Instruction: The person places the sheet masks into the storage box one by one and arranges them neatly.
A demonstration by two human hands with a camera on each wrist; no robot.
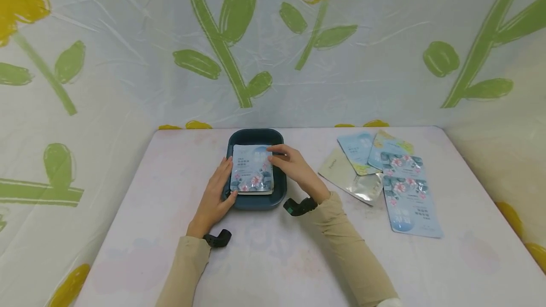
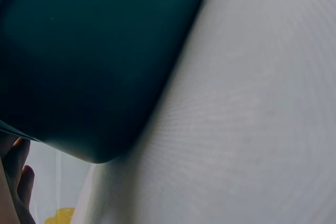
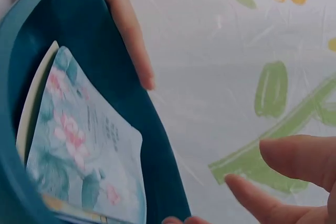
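A dark teal rectangular tray (image 1: 256, 203) stands at the middle of the table. Inside it lies a small stack of sachets, a light blue one with pink flowers (image 1: 251, 167) on top; a cream-coloured packet (image 3: 32, 103) shows beneath it in the right wrist view. My left hand (image 1: 213, 203) rests along the tray's left side, its fingers extended by the rim and its thumb at the near left corner. Over the right rim reaches my right hand (image 1: 294, 167), fingertips near the top sachet's right edge. In the right wrist view its thumb and finger are apart, with nothing between them.
Right of the tray, several more packets lie overlapping: a silvery-cream packet (image 1: 351, 176), a blue sachet (image 1: 358, 150), a blue-and-yellow one (image 1: 390, 148) and flowered blue sachets (image 1: 414, 207). A flower-printed cloth (image 1: 277, 98) hangs behind the table (image 1: 264, 259).
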